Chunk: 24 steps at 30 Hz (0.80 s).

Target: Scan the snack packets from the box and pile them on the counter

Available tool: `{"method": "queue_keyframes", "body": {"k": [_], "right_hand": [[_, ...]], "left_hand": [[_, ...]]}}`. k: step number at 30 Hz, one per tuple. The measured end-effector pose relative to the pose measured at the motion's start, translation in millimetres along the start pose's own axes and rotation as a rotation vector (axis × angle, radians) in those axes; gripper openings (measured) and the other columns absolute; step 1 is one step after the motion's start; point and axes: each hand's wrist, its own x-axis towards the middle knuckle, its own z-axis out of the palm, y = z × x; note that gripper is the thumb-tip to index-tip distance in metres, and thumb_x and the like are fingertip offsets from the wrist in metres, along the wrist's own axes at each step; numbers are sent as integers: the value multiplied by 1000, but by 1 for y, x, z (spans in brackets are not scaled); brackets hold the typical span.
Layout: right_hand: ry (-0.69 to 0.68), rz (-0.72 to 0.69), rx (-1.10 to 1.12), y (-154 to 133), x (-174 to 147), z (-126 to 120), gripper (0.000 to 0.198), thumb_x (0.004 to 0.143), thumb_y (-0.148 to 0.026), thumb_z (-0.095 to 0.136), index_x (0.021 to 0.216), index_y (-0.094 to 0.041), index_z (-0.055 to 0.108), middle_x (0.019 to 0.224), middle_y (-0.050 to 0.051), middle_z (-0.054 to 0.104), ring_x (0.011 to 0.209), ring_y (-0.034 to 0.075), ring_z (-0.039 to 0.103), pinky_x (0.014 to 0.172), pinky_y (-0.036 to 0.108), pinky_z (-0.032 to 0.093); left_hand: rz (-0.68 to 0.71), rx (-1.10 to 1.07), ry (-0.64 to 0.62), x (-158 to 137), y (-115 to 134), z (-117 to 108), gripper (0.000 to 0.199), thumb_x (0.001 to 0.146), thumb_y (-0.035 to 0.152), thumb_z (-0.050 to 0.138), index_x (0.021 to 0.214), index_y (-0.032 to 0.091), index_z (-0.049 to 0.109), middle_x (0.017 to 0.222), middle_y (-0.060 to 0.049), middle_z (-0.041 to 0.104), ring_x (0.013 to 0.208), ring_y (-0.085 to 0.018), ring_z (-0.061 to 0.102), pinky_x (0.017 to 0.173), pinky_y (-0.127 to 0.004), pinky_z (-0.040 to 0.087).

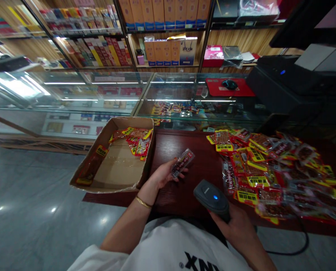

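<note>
Left hand (169,174) has fingers clamped on a small packet (183,162) above the dark red surface (168,145), between cardboard box (114,171) and packet pile (257,181); right hand (238,223) has fingers wrapped around a scanner (206,191), its blue light (215,197) lit

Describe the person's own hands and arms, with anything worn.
The left hand is gloveless, with a thin gold-coloured bangle near the wrist and a white sleeve higher up. The right hand is gloveless too, no bangle visible. The white shirt carries bold black lettering.
</note>
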Motion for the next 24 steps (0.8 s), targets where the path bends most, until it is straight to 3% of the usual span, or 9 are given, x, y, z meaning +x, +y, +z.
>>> {"method": "queue_keyframes", "body": {"k": [10,17,20,24], "right_hand": [[-42,47,26,0,-2,-2,41,89,-44,57,111,-17,79,97,12,84,90,31,81,80,37,64],[12,26,86,1,-2,-3,35,89,-40,62,111,-18,79,100,11,84,92,30,81,80,35,64],[138,24,96,2,-5,-4,34,89,-40,60,107,-18,80,99,12,84,92,31,81,79,36,65],[234,31,84,11,-11,-9,30,90,-40,62,102,-20,80,99,10,84,91,29,82,80,34,66]], "left_hand": [[-1,6,-22,7,-3,-4,54,105,45,41,139,8,61,111,-23,77,65,-18,73,47,-21,49],[67,22,16,3,-2,7,32,97,29,54,120,10,65,113,-20,75,70,-18,74,49,-21,53],[153,41,22,21,3,28,22,89,18,63,110,14,64,107,-13,74,76,-18,74,58,-25,59],[191,62,-6,68,23,84,18,91,12,57,108,13,64,96,-10,72,74,-15,71,65,-27,61]]}}
